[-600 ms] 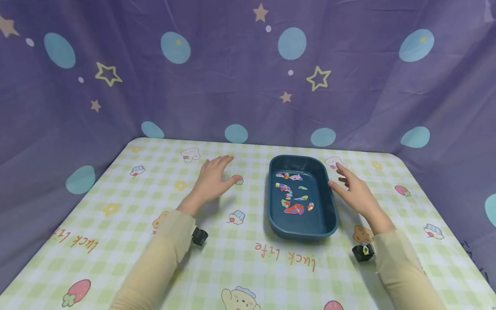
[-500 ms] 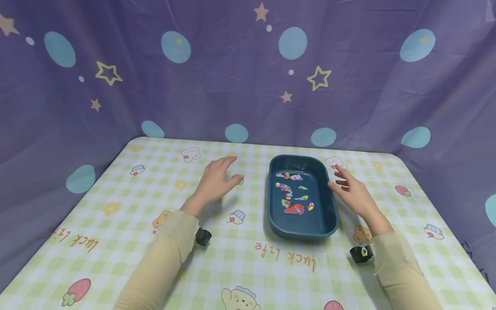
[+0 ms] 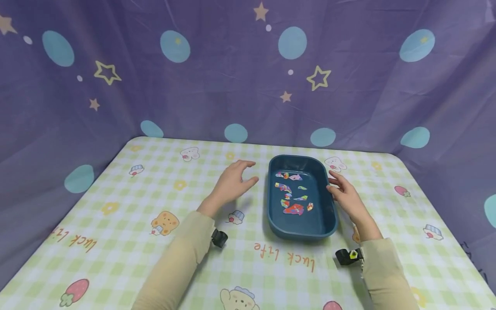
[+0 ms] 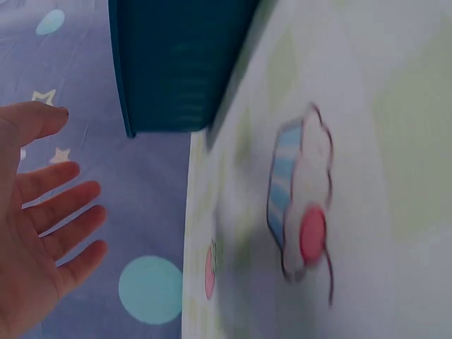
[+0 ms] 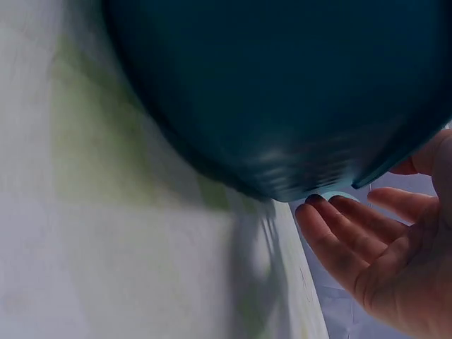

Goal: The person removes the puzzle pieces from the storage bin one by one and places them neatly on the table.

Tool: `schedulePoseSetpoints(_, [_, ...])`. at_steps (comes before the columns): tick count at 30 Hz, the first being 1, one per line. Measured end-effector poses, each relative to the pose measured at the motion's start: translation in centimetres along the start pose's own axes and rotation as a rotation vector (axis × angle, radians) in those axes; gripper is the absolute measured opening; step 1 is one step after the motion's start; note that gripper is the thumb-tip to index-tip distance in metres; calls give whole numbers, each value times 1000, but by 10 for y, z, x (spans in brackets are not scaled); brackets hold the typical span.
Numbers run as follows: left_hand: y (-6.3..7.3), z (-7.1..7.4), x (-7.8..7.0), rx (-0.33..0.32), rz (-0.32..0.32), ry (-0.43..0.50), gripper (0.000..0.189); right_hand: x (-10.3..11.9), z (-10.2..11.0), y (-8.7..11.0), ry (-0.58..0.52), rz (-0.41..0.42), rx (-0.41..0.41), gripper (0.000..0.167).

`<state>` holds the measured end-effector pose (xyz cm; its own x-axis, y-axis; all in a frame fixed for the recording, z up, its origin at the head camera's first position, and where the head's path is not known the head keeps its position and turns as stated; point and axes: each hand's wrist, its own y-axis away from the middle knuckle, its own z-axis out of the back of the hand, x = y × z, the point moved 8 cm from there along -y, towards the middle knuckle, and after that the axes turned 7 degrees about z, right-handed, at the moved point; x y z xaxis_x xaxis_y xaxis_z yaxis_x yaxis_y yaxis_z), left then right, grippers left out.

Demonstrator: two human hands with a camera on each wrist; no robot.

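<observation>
A dark teal rectangular tub [image 3: 302, 228] with rounded corners stands on the table, right of centre. Several small, brightly coloured shiny scraps [image 3: 293, 209] lie on its floor. To its left my left hand [image 3: 232, 183] hovers over the cloth, fingers and thumb spread, a gap between it and the tub wall; the left wrist view shows the palm [image 4: 35, 268] holding nothing. On the other side my right hand [image 3: 345, 196] is right at the tub's rim, thumb tip by the edge. In the right wrist view its relaxed fingers [image 5: 353, 236] lie close along the outer wall.
A green-and-white checked tablecloth [image 3: 116, 258] printed with cartoon figures and lettering covers the table. A purple curtain [image 3: 232, 77] with stars and blue ovals hangs behind it and at the sides. Small black wrist cameras [image 3: 219, 238] are strapped below both sleeves.
My left hand has moved right, closer to the tub. My right hand has shifted slightly left and in, up to the rim. The tub and its scraps have stayed put.
</observation>
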<state>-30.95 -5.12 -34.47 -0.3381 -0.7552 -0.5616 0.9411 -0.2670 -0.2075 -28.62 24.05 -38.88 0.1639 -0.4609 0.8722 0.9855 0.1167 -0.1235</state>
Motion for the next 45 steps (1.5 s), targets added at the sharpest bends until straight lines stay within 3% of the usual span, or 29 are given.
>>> schedulePoseSetpoints(11, [-11, -22, -37, 58, -123, -50, 33, -4, -1, 0, -24, -31, 21, 54])
schedulePoseSetpoints(14, [-13, -29, -48, 95, -159, -66, 32, -4, -1, -1, -41, -29, 40, 55])
schedulePoseSetpoints(21, [-16, -48, -62, 221, -171, -84, 35, -6, -5, 1, -90, -53, 106, 59])
schedulePoseSetpoints(27, [-16, -67, -78, 305, -238, -152, 36, -12, -4, 4, -129, -87, 113, 60])
schedulePoseSetpoints(31, [-16, -81, -85, 385, -257, -186, 40, -13, -4, 5, -132, -90, 116, 61])
schedulePoseSetpoints(36, [-15, -99, -86, 481, -228, -258, 43, -13, -5, 4, -135, -97, 129, 63])
schedulePoseSetpoints(45, [-14, -118, -93, 538, -244, -412, 40, -13, -6, 3, -139, -102, 140, 64])
